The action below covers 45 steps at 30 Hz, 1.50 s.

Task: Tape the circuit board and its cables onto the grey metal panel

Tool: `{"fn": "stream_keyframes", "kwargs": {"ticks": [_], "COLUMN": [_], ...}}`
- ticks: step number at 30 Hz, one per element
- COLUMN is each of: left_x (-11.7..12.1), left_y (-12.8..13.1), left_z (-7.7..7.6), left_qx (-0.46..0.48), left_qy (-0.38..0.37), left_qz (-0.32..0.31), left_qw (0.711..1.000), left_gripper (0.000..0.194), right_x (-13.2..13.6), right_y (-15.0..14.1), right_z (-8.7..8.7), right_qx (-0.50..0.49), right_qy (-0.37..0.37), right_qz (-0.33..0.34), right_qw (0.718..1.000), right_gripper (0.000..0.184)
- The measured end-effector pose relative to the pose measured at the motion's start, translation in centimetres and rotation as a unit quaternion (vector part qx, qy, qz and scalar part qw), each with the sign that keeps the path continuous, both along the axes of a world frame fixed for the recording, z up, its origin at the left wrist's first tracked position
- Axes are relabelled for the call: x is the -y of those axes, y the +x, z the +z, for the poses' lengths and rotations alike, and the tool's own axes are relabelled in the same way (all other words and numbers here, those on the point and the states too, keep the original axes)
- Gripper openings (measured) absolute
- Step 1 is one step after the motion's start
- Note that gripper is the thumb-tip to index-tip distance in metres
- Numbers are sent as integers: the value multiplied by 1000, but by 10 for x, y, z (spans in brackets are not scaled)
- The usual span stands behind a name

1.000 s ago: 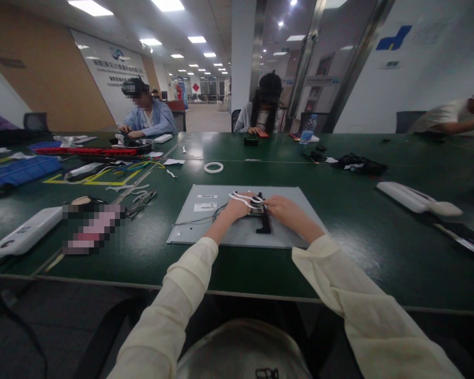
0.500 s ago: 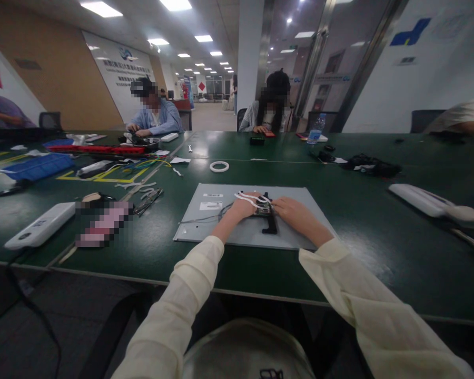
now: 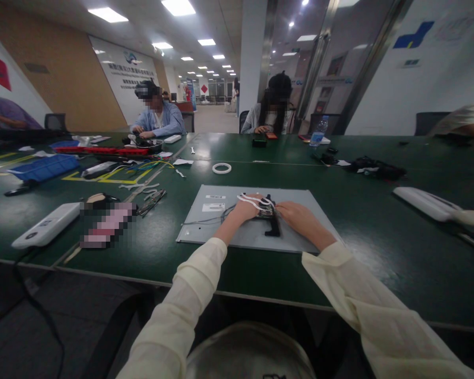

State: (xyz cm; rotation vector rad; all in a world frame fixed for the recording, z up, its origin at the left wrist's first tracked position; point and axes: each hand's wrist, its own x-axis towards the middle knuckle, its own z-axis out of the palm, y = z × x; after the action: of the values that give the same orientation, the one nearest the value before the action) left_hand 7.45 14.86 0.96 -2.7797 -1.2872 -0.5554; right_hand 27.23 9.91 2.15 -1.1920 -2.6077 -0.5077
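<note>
A flat grey panel (image 3: 205, 221) lies on the green table in front of me. On its middle rests a black bracket (image 3: 274, 227) with a small circuit board (image 3: 265, 212). My left hand (image 3: 247, 211) is closed at the board's left side, fingertips hidden. A white looped strip (image 3: 249, 199), perhaps a cable, runs across the fingers of that hand towards the bracket. My right hand (image 3: 296, 217) is pinched at the bracket's right edge, and what sits between its fingertips is too small to make out. Thin grey wires (image 3: 211, 220) trail left over the panel.
Left of the panel lie pliers (image 3: 152, 202), a pink blurred item (image 3: 108, 226), a white power strip (image 3: 47, 226) and a blue tray (image 3: 45, 168). A white ring (image 3: 221, 168) lies beyond the panel. At right is a white elongated device (image 3: 422, 202). Two people sit across the table.
The whole view has shifted slightly, so things appear a little further right and lower. Both hands stay at the bracket and board, with hardly any visible movement.
</note>
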Motion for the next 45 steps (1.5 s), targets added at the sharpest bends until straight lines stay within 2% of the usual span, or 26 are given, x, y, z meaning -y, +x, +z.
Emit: {"fn": "stream_keyframes", "kwargs": {"ticks": [10,13,18,26,30,35,42,45], "left_x": [0,0,1,-1,0,1,4,4], "left_y": [0,0,0,1,1,0,0,1], "left_z": [-1,1,3,2,3,5,9,9], "left_qx": [-3,-7,-14,-29,-29,-24,-15,-17], "left_qy": [2,-1,3,-1,-10,-12,-14,-16], "left_qz": [-6,-8,-16,-6,-8,-7,-11,-11], "left_qw": [1000,1000,1000,1000,999,1000,1000,1000], "left_gripper": [31,30,31,31,32,32,33,32], "right_x": [0,-1,-7,-13,-14,-14,-17,-18], "right_y": [-2,-2,3,9,11,8,0,0], "right_z": [-3,-4,-10,-17,-15,-13,-19,-20], "right_qx": [-35,-77,-206,-317,-331,-333,-309,-298], "right_qy": [-33,-58,-118,-183,-223,-233,-174,-172], "right_qz": [3,-4,-7,-21,-36,-75,-78,-94], "right_qw": [999,995,971,930,916,911,932,934], "right_gripper": [23,25,25,21,20,19,20,20]}}
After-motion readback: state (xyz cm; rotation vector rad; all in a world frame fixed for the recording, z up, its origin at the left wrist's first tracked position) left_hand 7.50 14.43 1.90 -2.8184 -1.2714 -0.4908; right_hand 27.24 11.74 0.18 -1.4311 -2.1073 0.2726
